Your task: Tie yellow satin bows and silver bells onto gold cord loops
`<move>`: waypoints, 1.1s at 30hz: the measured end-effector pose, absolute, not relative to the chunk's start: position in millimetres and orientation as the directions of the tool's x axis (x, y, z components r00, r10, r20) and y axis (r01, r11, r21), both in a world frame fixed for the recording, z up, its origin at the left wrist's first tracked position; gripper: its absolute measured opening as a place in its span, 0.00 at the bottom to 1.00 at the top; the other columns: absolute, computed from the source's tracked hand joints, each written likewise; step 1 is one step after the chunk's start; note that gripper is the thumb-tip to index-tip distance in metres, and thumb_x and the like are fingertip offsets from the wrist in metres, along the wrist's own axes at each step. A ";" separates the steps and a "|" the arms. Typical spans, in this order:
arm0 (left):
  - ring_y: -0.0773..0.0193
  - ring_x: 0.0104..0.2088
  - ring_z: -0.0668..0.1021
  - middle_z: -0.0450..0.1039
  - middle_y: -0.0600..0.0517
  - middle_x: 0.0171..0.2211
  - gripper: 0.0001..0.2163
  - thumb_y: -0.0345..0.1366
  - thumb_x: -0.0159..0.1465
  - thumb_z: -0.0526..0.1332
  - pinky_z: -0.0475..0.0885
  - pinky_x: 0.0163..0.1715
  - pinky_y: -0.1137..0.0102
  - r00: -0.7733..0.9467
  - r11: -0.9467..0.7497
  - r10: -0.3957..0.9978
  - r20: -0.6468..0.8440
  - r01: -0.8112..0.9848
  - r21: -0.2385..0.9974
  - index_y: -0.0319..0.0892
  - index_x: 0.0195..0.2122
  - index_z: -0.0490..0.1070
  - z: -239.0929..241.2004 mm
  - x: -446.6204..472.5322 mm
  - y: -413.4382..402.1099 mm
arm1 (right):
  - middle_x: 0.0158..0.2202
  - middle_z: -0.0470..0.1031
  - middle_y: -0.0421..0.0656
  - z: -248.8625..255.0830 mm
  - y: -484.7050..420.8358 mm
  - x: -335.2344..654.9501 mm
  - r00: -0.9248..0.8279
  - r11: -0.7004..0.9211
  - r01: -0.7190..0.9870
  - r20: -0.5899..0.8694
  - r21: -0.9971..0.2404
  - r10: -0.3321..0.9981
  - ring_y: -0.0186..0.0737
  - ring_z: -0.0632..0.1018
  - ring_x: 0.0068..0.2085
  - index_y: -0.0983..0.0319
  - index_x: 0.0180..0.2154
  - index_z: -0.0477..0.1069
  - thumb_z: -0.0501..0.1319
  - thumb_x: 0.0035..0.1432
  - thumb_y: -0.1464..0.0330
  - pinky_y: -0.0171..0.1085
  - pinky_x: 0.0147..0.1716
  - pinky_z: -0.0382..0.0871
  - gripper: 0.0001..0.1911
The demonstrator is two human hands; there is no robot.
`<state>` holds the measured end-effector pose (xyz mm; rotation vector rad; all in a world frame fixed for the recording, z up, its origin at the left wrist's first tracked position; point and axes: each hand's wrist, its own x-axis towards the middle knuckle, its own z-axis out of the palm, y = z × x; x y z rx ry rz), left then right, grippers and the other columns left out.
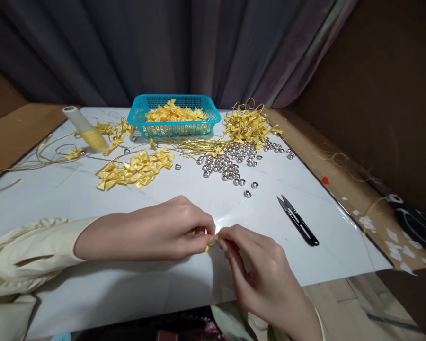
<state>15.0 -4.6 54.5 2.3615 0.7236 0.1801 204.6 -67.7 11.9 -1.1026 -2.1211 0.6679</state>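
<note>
My left hand (156, 229) and my right hand (259, 270) meet over the near middle of the white board (74, 203). Both pinch a small yellow ribbon piece (211, 244) between fingertips; only a sliver of it shows. A loose heap of yellow ribbon bows (137, 168) lies beyond my left hand. Several silver beads (230, 163) are scattered further back at centre right. Black thread snips (298, 221) lie closed on the board to the right of my right hand.
A blue plastic basket (173, 128) filled with yellow bows stands at the back centre. A glue bottle (85, 129) lies at back left among ribbon strands. A tangle of gold cord bows (248, 124) sits at back right. Paper scraps litter the brown table edge (376, 222).
</note>
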 end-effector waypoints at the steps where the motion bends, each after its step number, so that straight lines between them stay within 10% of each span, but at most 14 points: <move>1: 0.70 0.24 0.74 0.76 0.52 0.26 0.09 0.30 0.64 0.54 0.62 0.24 0.77 0.838 -0.640 0.544 -0.051 0.453 0.620 0.39 0.34 0.75 55.0 14.3 -4.4 | 0.27 0.70 0.43 11.6 -67.6 204.7 -0.437 0.520 0.514 0.314 -0.682 0.843 0.36 0.69 0.26 0.63 0.33 0.65 0.49 0.58 0.78 0.35 0.24 0.60 0.09; 23: 0.60 0.27 0.70 0.69 0.51 0.29 0.07 0.23 0.61 0.55 0.64 0.26 0.67 0.901 -0.890 0.434 0.001 0.428 0.160 0.39 0.39 0.67 49.3 8.7 -26.8 | 0.27 0.72 0.43 17.9 -68.3 198.5 -0.373 0.423 0.561 0.239 -0.711 0.896 0.36 0.71 0.27 0.62 0.31 0.65 0.47 0.57 0.79 0.35 0.25 0.63 0.11; 33: 0.63 0.26 0.69 0.68 0.52 0.26 0.07 0.26 0.65 0.53 0.63 0.26 0.68 0.895 -0.889 0.439 0.082 0.420 0.184 0.39 0.31 0.67 43.6 14.8 -25.3 | 0.25 0.70 0.44 14.4 -69.7 194.2 -0.348 0.455 0.599 0.297 -0.659 0.889 0.37 0.69 0.25 0.63 0.30 0.65 0.48 0.56 0.79 0.35 0.23 0.61 0.11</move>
